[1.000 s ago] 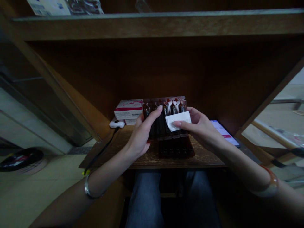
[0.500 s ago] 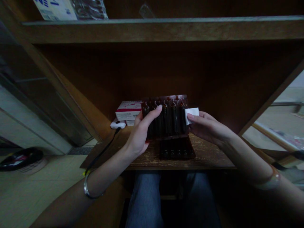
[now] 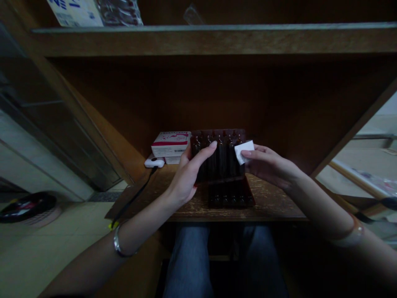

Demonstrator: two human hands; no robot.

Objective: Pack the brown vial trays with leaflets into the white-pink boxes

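My left hand [image 3: 187, 174] grips the left side of a dark brown tray of ampoules [image 3: 221, 159], thumb across its front. Several narrow-necked ampoules stand side by side in it, and the tray is tilted up toward me. In my right hand [image 3: 268, 163] a folded white tissue [image 3: 245, 150] is pinched between thumb and fingers, against the tray's right edge. Below, a second dark ampoule tray [image 3: 231, 198] lies flat on the worn wooden shelf [image 3: 279, 205], partly hidden by the raised one.
Behind my left hand sit stacked white and pink boxes [image 3: 171, 142] and a small white device [image 3: 154, 161] with a black cable [image 3: 136, 193]. An upper shelf [image 3: 198, 41] crosses overhead. A bin [image 3: 31, 209] stands on the floor at left.
The raised ampoule tray and my left hand have shifted slightly right and down. The tissue has moved a little left and tilted, now overlapping the tray's right end more.
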